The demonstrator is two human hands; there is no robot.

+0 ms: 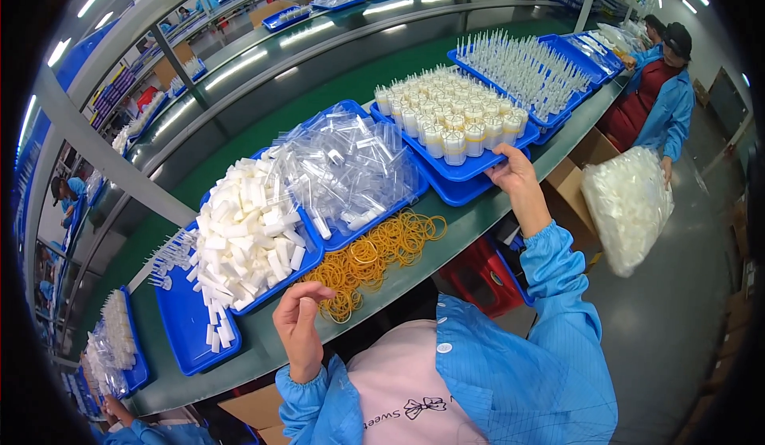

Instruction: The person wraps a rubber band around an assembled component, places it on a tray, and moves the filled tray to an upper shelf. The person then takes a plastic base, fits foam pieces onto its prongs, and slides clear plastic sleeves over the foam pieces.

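Note:
My right hand (514,176) grips the near right rim of a blue tray (456,169), fingers at its edge. Rows of white bundles (453,138) stand upright in it, some with a yellowish band around them; thin tips show on the far rows. Another blue tray (454,192) lies partly under it. My left hand (301,327) is raised at the bench's near edge, fingers loosely bent, thumb apart and nothing seen in it. Beside it lies a heap of yellow-brown rubber bands (386,246) on the green bench.
Left of the bands, blue trays hold white foam-like pieces (247,222) and clear plastic sleeves (351,166). Farther right stands a tray of thin upright parts (526,70). At the right a co-worker (657,98) holds a large plastic bag (628,206) by a cardboard box (570,198).

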